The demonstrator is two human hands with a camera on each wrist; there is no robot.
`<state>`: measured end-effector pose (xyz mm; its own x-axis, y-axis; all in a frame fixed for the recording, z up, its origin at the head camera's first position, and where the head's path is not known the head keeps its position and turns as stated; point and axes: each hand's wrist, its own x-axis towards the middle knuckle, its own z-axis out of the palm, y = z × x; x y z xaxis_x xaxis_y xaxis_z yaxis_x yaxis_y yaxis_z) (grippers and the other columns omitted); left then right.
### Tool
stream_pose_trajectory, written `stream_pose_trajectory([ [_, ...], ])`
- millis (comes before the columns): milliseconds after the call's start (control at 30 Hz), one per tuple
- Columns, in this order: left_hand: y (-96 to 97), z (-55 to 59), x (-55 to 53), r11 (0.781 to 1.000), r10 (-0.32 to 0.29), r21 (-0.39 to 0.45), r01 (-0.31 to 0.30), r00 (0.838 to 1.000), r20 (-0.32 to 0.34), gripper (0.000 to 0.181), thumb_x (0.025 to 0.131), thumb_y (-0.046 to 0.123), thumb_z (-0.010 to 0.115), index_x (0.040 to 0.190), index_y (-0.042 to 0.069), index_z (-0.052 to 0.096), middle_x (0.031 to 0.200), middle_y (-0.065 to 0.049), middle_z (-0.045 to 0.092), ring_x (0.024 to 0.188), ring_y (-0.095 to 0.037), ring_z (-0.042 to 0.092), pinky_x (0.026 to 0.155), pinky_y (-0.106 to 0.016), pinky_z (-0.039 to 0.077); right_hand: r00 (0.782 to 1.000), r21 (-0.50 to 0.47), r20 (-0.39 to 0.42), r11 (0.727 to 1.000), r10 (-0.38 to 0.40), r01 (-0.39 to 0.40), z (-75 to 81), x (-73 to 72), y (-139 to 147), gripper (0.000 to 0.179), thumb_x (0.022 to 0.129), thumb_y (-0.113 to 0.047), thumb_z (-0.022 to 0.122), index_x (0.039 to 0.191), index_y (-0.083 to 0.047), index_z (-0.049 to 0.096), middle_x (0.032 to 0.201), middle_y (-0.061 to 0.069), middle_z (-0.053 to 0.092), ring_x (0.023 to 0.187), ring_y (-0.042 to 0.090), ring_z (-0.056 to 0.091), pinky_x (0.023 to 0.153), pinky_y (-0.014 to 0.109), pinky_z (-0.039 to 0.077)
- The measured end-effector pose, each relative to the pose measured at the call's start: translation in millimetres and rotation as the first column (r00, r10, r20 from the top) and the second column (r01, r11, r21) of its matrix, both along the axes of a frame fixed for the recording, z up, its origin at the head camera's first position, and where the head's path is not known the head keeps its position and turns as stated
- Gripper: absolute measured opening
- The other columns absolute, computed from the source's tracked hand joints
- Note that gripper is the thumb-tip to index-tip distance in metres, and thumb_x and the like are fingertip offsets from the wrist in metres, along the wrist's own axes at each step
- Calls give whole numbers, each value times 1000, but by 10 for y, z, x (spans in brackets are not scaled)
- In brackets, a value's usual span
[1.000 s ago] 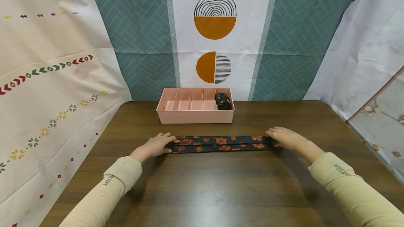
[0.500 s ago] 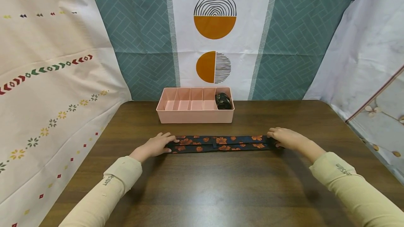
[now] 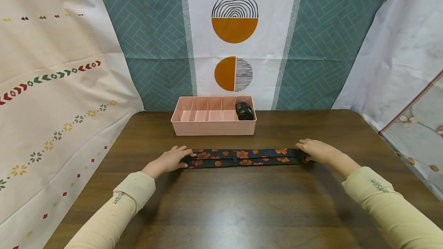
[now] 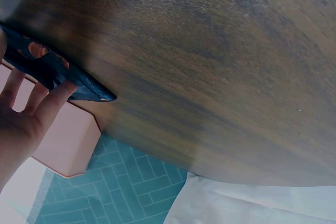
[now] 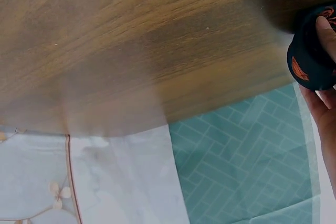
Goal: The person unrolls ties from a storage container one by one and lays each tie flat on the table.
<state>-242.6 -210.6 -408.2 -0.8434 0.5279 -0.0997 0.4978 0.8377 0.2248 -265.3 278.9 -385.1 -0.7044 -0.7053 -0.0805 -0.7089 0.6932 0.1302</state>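
Observation:
A navy necktie (image 3: 256, 161) with orange flowers lies across the table in the head view, its two layers running side by side. My left hand (image 3: 170, 160) rests on its left end, fingers extended along the far edge and the thumb at the near edge. In the left wrist view, the tie's pointed tip (image 4: 105, 97) sticks out past those fingers. At the other end, my right hand (image 3: 319, 152) grips a rounded, curled part of the tie (image 5: 302, 59), which the right wrist view shows between thumb and fingers.
Behind the tie stands a pink divided box (image 3: 214, 128). Its rightmost compartment holds a dark patterned roll (image 3: 244, 111). The brown wooden table (image 3: 221, 203) reaches back to a hanging green and white curtain (image 3: 155, 49), with pale cloths at both sides.
My right hand has shifted slightly to the right, and a little more of the tie shows beside it. The left hand stays where it was.

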Motion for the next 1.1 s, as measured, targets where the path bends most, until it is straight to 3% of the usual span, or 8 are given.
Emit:
stream_pose_trajectory([
  [300, -1, -5, 5, 1000, -1, 3, 1, 1000, -1, 32, 86, 14, 67, 117, 13, 58, 121, -13, 53, 111, -42, 50, 75, -59, 49, 1000, -29, 15, 999, 27, -27, 23, -30, 49, 37, 65, -6, 82, 93, -4, 58, 89, 8, 64, 79, 24, 64, 68, 35, 53],
  [667, 0, -2, 3, 1000, -8, 3, 8, 1000, 3, 32, 86, 16, 67, 117, 14, 58, 121, -11, 53, 111, -41, 50, 72, -57, 49, 996, 54, 86, 998, -28, 23, 91, -45, 138, 48, 68, -11, 81, 110, 2, 60, 103, 15, 65, 92, 32, 63, 78, 42, 52],
  [867, -6, 17, 10, 1000, 3, -2, -3, 1000, 25, 32, 87, 16, 66, 118, 14, 57, 123, -11, 52, 114, -42, 48, 75, -59, 48, 998, 44, 70, 999, -1, -2, 94, -23, 189, 52, 67, -9, 83, 113, 0, 61, 102, 11, 64, 92, 30, 62, 79, 41, 52],
  [1100, -6, 18, 9, 1000, 3, -3, -3, 1000, 27, 32, 87, 15, 65, 118, 14, 57, 123, -11, 52, 114, -41, 48, 75, -57, 49, 995, 25, 91, 999, -46, 44, 92, -1, 209, 50, 70, -9, 81, 113, 6, 60, 106, 18, 64, 94, 33, 62, 79, 42, 52],
])
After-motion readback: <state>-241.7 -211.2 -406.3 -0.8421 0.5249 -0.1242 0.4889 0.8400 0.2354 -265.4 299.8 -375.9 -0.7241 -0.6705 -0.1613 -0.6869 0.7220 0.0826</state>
